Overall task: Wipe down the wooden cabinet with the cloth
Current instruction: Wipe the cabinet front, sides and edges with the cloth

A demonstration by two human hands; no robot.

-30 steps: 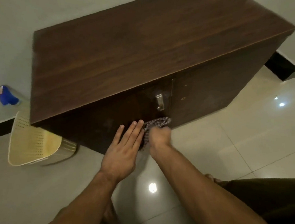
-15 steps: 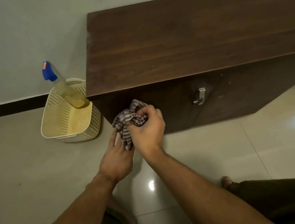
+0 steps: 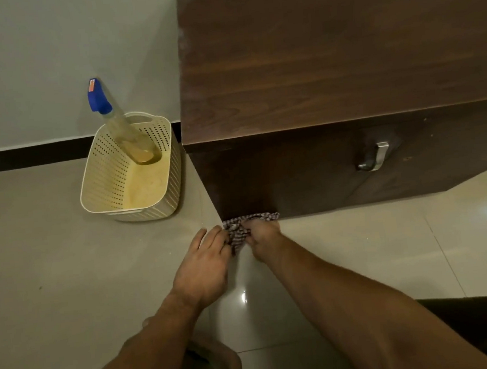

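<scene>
Checked fabric, grip: the right hand [image 3: 263, 237] has its fingers curled tight around a bunched cloth [image 3: 241, 228], pressing it to the bottom edge of the cabinet front.
Left fingers: the left hand [image 3: 204, 268] lies flat, fingers straight and close together, tips touching the hanging end of the cloth; it grips nothing that I can see.
Cloth, place: at the lower left corner of the cabinet [image 3: 329, 68], where the front panel meets the floor [image 3: 51, 260], between the two hands.
Cloth, handling: soft, light and limp, judging by its folds; it should take any shape the palm gives it. Best held as a wad in the fist, as now, so that no loose tail drags on the tiles.
Cloth, direction: the wad spreads along the cabinet's bottom edge, left to right, with a short tail pointing back toward the person.
Cabinet, handling: stiff, heavy-looking dark wood; it should stay put under firm wiping.
Cabinet, long axis: runs left to right across the view, back against the wall [image 3: 48, 54], front facing the person.
Handle: a metal handle [image 3: 376, 156] sits on the front, well to the right of the cloth.
Beside the cabinet: a cream basket [image 3: 94, 173] stands just left of it, holding a spray bottle [image 3: 122, 127] that leans with its blue head up.
</scene>
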